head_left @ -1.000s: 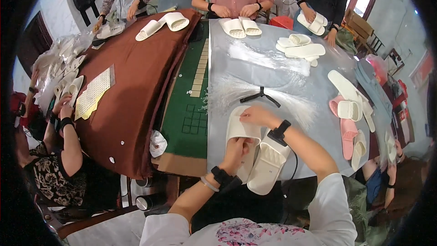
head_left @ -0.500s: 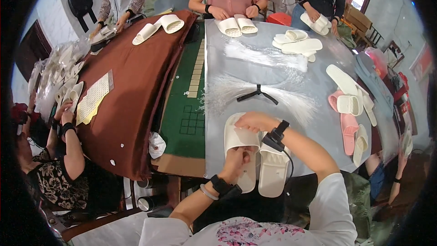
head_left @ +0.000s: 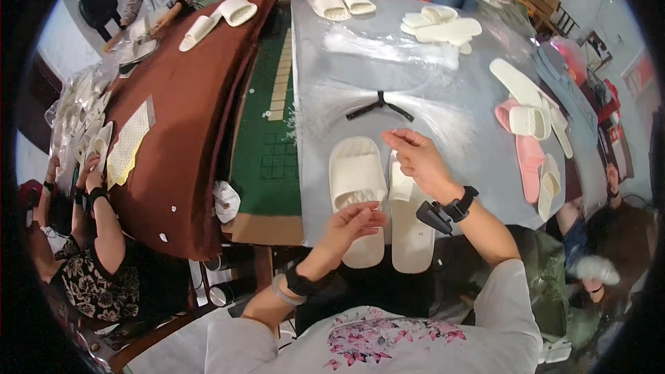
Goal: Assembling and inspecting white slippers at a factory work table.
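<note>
A pair of white slippers lies on the grey table top with toes pointing away from me. Over the foot opening of the left slipper (head_left: 357, 166) is my left hand (head_left: 350, 228), its fingers stretched out and loosely apart. My right hand (head_left: 419, 163) is raised above the strap of the right slipper (head_left: 413, 225), thumb and forefinger pinched together. Whatever may be in that pinch is too fine to make out. Beyond the slippers lies a fanned bundle of thin clear strands (head_left: 443, 118), with a black strap (head_left: 379, 105) across it.
Pink slippers (head_left: 530, 159) and white ones lie at right, a white slipper pile (head_left: 443, 26) at far right. A brown cloth (head_left: 180, 131) covers the left table, with a sticker sheet (head_left: 131, 142) on it. Several people work around the tables.
My right hand has lifted off the left slipper's strap and moved right. My left hand has come out from the slipper's opening and its fingers have straightened. The view has tilted down.
</note>
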`<state>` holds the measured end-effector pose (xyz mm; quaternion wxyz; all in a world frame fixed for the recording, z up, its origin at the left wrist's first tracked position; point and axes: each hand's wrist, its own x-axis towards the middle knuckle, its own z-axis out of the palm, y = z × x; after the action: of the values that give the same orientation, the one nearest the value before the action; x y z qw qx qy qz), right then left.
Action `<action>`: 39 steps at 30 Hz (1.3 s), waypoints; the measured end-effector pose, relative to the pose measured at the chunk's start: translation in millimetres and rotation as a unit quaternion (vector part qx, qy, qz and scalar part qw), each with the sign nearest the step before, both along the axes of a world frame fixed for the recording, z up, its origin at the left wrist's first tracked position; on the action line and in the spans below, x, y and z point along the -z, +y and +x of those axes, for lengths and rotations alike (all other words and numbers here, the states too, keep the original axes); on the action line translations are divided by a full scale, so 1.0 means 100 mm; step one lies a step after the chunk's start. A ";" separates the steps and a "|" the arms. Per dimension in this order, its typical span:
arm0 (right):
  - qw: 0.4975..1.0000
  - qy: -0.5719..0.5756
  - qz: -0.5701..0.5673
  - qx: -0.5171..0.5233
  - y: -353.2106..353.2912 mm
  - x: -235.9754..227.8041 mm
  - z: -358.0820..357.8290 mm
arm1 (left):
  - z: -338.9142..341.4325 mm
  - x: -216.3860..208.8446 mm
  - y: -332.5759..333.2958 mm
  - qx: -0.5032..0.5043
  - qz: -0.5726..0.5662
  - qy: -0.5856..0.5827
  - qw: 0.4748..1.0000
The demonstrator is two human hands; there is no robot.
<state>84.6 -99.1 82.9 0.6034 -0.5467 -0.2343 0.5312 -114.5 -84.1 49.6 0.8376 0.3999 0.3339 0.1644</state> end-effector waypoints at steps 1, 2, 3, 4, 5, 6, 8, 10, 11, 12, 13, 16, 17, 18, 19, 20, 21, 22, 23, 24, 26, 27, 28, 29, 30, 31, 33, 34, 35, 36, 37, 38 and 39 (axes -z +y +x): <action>1.000 -0.005 0.009 -0.003 -0.07 -0.01 0.00 | -0.01 -0.10 0.05 0.028 0.064 0.011 0.997; 1.000 -0.001 0.002 0.002 -0.15 -0.01 -0.01 | 0.03 -0.14 0.09 0.058 0.127 0.021 0.990; 1.000 -0.002 0.013 0.006 -0.21 -0.01 -0.05 | 0.10 -0.15 0.15 0.010 0.264 0.008 0.965; 1.000 -0.006 0.025 0.012 -0.26 0.00 -0.08 | 0.20 -0.13 0.23 -0.036 0.395 -0.008 0.918; 1.000 -0.004 0.021 0.016 -0.31 0.03 -0.10 | 0.35 -0.10 0.32 -0.080 0.478 -0.022 0.875; 0.999 0.016 0.028 0.024 -0.36 0.06 -0.11 | 0.48 -0.07 0.41 -0.074 0.475 -0.023 0.876; 0.998 0.039 0.038 0.025 -0.42 0.12 -0.16 | 0.60 -0.07 0.51 0.004 0.645 -0.013 0.764; 0.995 0.000 0.085 0.059 -0.49 0.23 -0.11 | 0.68 -0.16 0.51 0.085 0.581 0.034 0.809; 0.995 0.001 0.082 0.065 -0.56 0.25 -0.09 | 0.73 -0.13 0.55 0.063 0.600 0.054 0.796; 0.989 0.046 0.091 0.103 -0.62 0.27 -0.13 | 0.73 -0.10 0.63 0.037 0.619 0.079 0.780; 0.981 0.089 0.100 0.144 -0.72 0.29 -0.15 | 0.78 -0.11 0.69 -0.009 0.542 0.071 0.837; 0.984 -0.028 0.108 0.136 -1.02 0.58 -0.37 | 0.85 -0.21 0.95 -0.069 0.385 -0.003 0.920; 0.985 -0.023 0.108 0.134 -1.09 0.62 -0.50 | 0.88 -0.20 0.99 -0.070 0.386 0.001 0.920; 0.988 -0.060 0.096 0.108 -1.14 0.60 -0.64 | 0.95 -0.14 1.01 -0.006 0.406 0.031 0.913; 0.988 -0.096 0.083 0.085 -1.18 0.60 -0.74 | 1.02 -0.08 1.00 0.061 0.424 0.059 0.902; 0.988 -0.098 0.081 0.089 -1.20 0.63 -0.78 | 1.11 -0.02 0.95 0.064 0.423 0.056 0.902; 0.990 -0.080 0.072 0.088 -1.21 0.68 -0.81 | 1.19 0.03 0.90 0.116 0.475 0.066 0.870; 0.992 -0.064 0.061 0.087 -1.21 0.73 -0.83 | 1.27 0.11 0.86 0.167 0.522 0.073 0.833; 0.994 -0.032 0.041 0.100 -1.21 0.76 -0.84 | 1.33 0.19 0.84 0.168 0.523 0.070 0.833; 0.993 -0.034 0.044 0.100 -1.21 0.78 -0.81 | 1.36 0.29 0.83 0.188 0.564 0.030 0.803; 0.984 0.169 -0.002 0.060 -1.23 0.81 -0.69 | 1.40 0.35 0.81 0.203 0.608 -0.012 0.768; 0.984 0.166 0.001 0.059 -1.21 0.85 -0.62 | 1.41 0.37 0.80 0.259 0.554 0.017 0.791; 0.962 0.270 0.006 0.040 -1.18 0.90 -0.57 | 1.40 0.40 0.80 0.312 0.496 0.048 0.809; 0.928 0.371 0.009 0.018 -1.14 0.91 -0.52 | 1.41 0.51 0.83 0.312 0.543 0.049 0.778; 0.929 0.368 0.010 0.017 -1.11 0.91 -0.48 | 1.42 0.47 0.82 0.310 0.545 0.048 0.777; 0.950 0.308 0.010 0.055 -1.07 0.91 -0.45 | 1.42 0.44 0.82 0.343 0.525 0.045 0.777; 0.980 0.176 -0.004 0.090 -1.03 0.88 -0.39 | 1.41 0.36 0.82 0.379 0.500 0.036 0.778; 0.981 0.174 -0.002 0.085 -1.01 0.88 -0.38 | 1.40 0.31 0.86 0.373 0.503 0.038 0.779; 0.988 0.127 -0.028 0.082 -0.99 0.88 -0.36 | 1.39 0.27 0.89 0.393 0.498 0.038 0.772; 0.992 0.081 -0.056 0.081 -0.99 0.88 -0.35 | 1.38 0.24 0.91 0.414 0.491 0.037 0.766; 0.991 0.091 -0.062 0.071 -0.99 0.91 -0.32 | 1.39 0.22 0.93 0.410 0.492 0.039 0.767; 0.992 0.089 -0.062 0.068 -0.97 0.95 -0.31 | 1.41 0.20 0.94 0.432 0.486 0.039 0.759; 0.990 0.099 -0.059 0.075 -0.96 0.99 -0.30 | 1.43 0.20 0.95 0.454 0.478 0.039 0.751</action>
<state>54.3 -195.1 -16.0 0.6288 -0.5421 -0.0997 0.5485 28.1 10.8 29.8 0.4993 0.8587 0.0234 -0.1133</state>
